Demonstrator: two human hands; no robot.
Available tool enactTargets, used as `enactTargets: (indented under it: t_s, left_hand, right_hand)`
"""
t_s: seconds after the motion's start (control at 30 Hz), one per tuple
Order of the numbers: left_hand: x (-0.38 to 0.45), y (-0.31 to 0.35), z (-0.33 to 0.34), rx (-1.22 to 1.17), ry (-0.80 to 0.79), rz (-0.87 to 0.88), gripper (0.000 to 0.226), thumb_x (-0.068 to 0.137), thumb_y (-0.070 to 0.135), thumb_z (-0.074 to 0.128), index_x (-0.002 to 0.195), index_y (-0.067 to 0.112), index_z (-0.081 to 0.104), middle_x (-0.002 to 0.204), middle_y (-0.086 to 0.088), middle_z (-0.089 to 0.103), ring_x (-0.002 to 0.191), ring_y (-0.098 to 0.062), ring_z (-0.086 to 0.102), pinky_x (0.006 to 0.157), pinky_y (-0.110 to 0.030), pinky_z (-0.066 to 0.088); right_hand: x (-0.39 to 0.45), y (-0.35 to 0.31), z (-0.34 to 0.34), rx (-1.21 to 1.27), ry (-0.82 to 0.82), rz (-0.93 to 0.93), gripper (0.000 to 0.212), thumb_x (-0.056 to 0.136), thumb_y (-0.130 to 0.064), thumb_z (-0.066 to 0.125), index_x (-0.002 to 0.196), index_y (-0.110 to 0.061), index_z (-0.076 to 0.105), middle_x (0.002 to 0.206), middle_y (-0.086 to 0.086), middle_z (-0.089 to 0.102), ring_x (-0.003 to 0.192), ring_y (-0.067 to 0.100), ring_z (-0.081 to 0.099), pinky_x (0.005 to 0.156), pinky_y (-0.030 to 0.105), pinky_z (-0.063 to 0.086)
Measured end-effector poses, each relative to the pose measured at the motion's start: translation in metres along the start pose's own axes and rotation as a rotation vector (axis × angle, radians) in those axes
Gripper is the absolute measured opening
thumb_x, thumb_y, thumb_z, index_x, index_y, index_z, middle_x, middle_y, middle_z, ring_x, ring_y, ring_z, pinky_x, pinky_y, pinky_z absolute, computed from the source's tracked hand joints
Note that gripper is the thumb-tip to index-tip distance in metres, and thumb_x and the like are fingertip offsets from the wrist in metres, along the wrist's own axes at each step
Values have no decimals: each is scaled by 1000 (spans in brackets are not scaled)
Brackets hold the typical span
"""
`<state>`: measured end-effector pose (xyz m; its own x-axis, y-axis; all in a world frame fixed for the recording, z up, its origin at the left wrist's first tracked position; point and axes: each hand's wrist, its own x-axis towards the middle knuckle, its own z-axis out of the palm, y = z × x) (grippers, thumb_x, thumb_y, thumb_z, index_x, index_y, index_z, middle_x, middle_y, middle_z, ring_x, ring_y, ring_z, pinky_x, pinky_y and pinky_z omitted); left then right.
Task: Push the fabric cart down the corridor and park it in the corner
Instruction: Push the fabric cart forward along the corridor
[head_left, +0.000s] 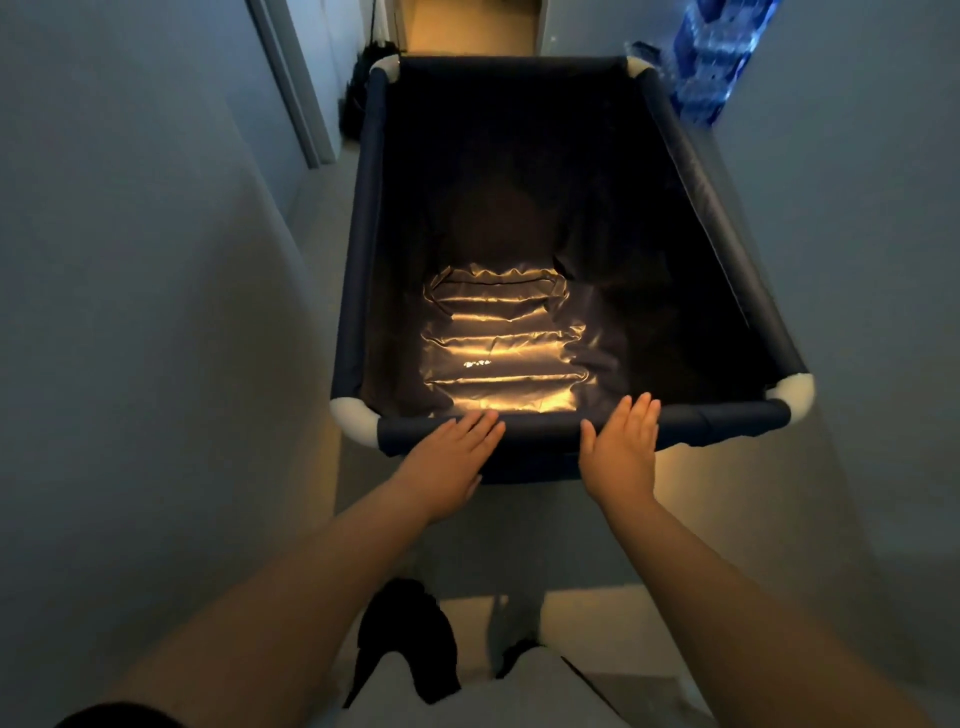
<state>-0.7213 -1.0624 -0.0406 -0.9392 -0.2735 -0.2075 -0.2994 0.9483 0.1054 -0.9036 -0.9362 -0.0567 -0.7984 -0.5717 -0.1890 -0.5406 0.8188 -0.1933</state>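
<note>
Two bare forearms reach forward from the bottom of the view, over pale trousers and a dark shoe on the floor. No brand, label or writing can be read anywhere. The left hand (451, 462) lies flat, fingers straight and together, palm pressed on the near rail (727, 420) of the fabric cart (363, 218); nothing is gripped. The right hand (623, 447) does the same just beside it, fingers extended over the rail's top, thumb spread out to the side, not curled round the tube.

Dark navy cloth hangs from the cart's tubular frame, which has white corner fittings (356, 418). Its deep bin holds nothing that can be seen except wrinkled lining (498, 343), lit by a patch of warm light. The cart stands in a narrow corridor, close between the left wall (130, 286) and the right wall (857, 234).

Ahead, a stack of blue-wrapped water bottle packs (717, 57) stands against the right wall near the cart's far right corner. A dark object (358, 98), too dim to identify, sits by the far left corner, beside a door frame (293, 88). Beyond is a warmly lit opening (467, 26).
</note>
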Motion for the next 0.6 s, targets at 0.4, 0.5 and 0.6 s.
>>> enactTargets:
  t_s: [0.4, 0.5, 0.6]
  left_hand:
    - [49, -152, -19, -18, -19, 72, 71, 94, 27, 47, 147, 11, 3, 157, -10, 10, 143, -25, 11, 115, -36, 9]
    - [69, -169, -24, -42, 2, 109, 70, 92, 22, 49, 146, 9, 6, 156, -12, 15, 142, -26, 17, 115, -35, 13]
    - [83, -185, -26, -80, 19, 110, 70, 92, 23, 49, 147, 11, 7, 156, -9, 17, 141, -23, 19, 116, -35, 15]
  right_hand:
    - [87, -138, 5, 302, 98, 356, 70, 98, -30, 39, 146, 5, 1, 157, 22, -5, 145, 36, -8, 119, 42, 9]
    - [111, -162, 7, 352, 149, 411, 70, 98, -31, 39, 146, 4, 2, 157, 22, -6, 145, 35, -8, 119, 42, 12]
    - [135, -179, 7, 382, 184, 470, 73, 97, -33, 43, 146, 4, 4, 157, 23, -7, 144, 36, -9, 118, 42, 17]
